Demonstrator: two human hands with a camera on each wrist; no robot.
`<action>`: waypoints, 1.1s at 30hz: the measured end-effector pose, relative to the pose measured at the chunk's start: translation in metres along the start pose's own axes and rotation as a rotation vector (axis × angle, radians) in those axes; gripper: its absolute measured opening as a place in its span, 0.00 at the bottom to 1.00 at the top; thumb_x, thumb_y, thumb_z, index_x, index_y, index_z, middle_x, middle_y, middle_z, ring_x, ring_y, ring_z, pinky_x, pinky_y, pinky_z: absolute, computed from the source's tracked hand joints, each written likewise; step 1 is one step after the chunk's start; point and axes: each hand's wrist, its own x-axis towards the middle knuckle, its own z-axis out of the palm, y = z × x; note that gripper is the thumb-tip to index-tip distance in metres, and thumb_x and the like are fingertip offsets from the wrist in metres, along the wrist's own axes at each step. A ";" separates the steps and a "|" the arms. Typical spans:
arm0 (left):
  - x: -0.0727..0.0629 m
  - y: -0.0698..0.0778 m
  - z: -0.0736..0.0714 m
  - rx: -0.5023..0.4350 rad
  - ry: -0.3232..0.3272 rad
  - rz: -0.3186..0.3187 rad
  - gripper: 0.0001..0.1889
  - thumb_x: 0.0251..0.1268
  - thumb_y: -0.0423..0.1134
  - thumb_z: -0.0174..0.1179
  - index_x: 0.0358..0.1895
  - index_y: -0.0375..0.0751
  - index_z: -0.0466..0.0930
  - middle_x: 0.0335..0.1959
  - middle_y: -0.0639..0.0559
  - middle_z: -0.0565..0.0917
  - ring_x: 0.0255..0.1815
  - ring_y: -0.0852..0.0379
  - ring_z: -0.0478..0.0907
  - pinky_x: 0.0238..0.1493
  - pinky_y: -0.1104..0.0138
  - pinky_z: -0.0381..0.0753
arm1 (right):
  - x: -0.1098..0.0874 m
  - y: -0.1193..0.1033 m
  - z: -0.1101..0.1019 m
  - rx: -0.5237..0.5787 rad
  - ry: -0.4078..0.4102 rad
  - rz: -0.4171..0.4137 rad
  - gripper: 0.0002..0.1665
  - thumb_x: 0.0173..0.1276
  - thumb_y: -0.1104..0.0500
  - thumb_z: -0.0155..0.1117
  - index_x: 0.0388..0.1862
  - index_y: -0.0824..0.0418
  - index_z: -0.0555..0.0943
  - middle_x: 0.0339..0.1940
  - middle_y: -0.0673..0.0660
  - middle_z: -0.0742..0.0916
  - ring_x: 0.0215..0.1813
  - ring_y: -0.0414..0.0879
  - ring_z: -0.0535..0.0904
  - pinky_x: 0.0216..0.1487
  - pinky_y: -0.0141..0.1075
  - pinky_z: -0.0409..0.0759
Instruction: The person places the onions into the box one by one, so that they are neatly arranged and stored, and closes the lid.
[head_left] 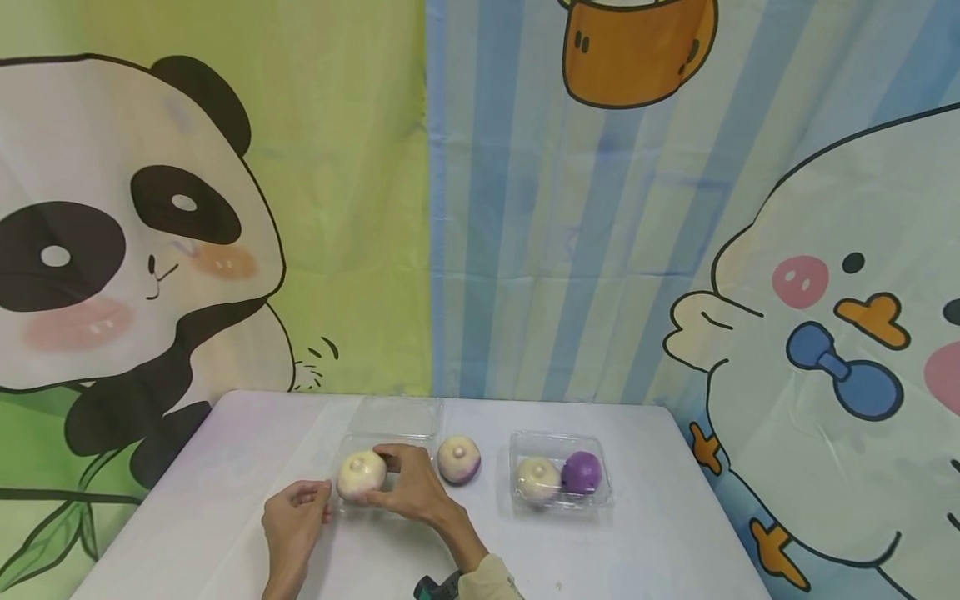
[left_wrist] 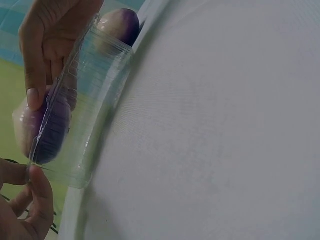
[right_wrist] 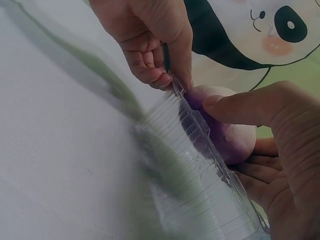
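Observation:
My right hand grips a white-and-purple turnip, thumb on one side and fingers on the other. The turnip is at the near rim of an open clear plastic clamshell box, partly inside it. In the left wrist view, the box wall stands in front of the turnip's purple part. My left hand pinches the rim of the box at its left corner, between thumb and finger. A second turnip rests on the table just right of the box.
A closed clear box stands farther right on the white table, holding a pale turnip and a purple round vegetable. Printed curtains hang behind the table's back edge.

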 end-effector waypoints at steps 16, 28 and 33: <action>0.000 -0.002 -0.001 -0.008 -0.012 -0.018 0.10 0.78 0.32 0.64 0.49 0.25 0.85 0.27 0.45 0.89 0.22 0.55 0.84 0.22 0.67 0.86 | 0.003 -0.004 0.002 -0.108 -0.031 -0.009 0.39 0.59 0.52 0.89 0.65 0.69 0.85 0.58 0.61 0.93 0.56 0.40 0.91 0.58 0.22 0.87; 0.002 -0.002 -0.001 -0.007 -0.026 0.011 0.10 0.78 0.33 0.64 0.49 0.25 0.85 0.27 0.46 0.89 0.23 0.55 0.85 0.22 0.68 0.86 | 0.009 -0.004 0.003 -0.169 -0.056 0.001 0.39 0.59 0.51 0.88 0.65 0.68 0.86 0.56 0.58 0.94 0.57 0.37 0.89 0.61 0.21 0.84; 0.002 -0.001 -0.002 -0.003 -0.028 0.014 0.10 0.77 0.33 0.64 0.49 0.25 0.86 0.26 0.47 0.89 0.21 0.56 0.84 0.22 0.70 0.85 | 0.010 -0.004 0.003 -0.174 -0.067 -0.005 0.34 0.59 0.52 0.88 0.61 0.64 0.89 0.51 0.54 0.95 0.53 0.32 0.88 0.58 0.21 0.85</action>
